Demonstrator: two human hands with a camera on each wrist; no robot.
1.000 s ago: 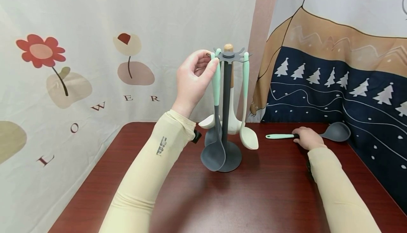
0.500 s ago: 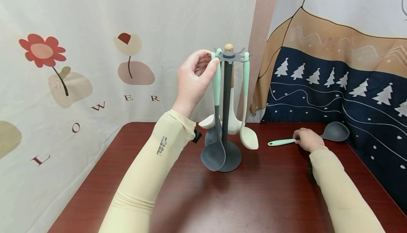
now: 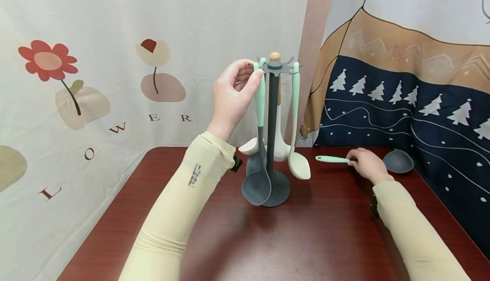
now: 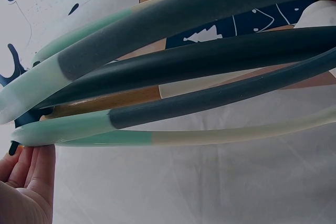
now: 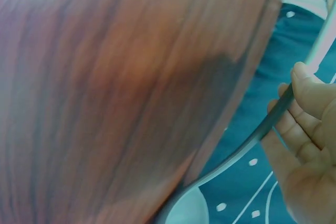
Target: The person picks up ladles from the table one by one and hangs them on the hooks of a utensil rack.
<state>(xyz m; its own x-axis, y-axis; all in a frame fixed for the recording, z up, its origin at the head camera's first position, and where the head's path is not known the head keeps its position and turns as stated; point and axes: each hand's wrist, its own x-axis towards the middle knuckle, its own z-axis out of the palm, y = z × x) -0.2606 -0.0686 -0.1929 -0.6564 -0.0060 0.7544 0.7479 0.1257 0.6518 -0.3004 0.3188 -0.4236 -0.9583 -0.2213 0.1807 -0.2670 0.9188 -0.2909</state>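
Note:
My left hand (image 3: 234, 96) pinches the top of a mint handle (image 3: 260, 104) belonging to a dark grey ladle (image 3: 255, 188). That ladle hangs on a grey utensil rack (image 3: 273, 123), right at one of its hooks. In the left wrist view the fingers (image 4: 39, 169) lie against the handle ends; the thumb is hidden. Off to the right, my right hand (image 3: 368, 166) grips the dark neck of another grey ladle (image 3: 399, 162) with a mint handle (image 3: 332, 159). Seen from the right wrist, this ladle's neck (image 5: 278, 108) lies between thumb and fingers, tilted with its bowl lower.
Also hanging on the rack are a cream ladle (image 3: 299, 165), a white utensil with a wooden handle (image 3: 281, 150), and more ladles behind. The rack stands on a dark red wooden table (image 3: 306, 238). Printed curtains (image 3: 191, 38) enclose the back and right sides.
My right hand has taken the ladle up from the table. Its handle end dipped toward me, then swung back and left, while its bowl shifted left. The left hand has stayed put.

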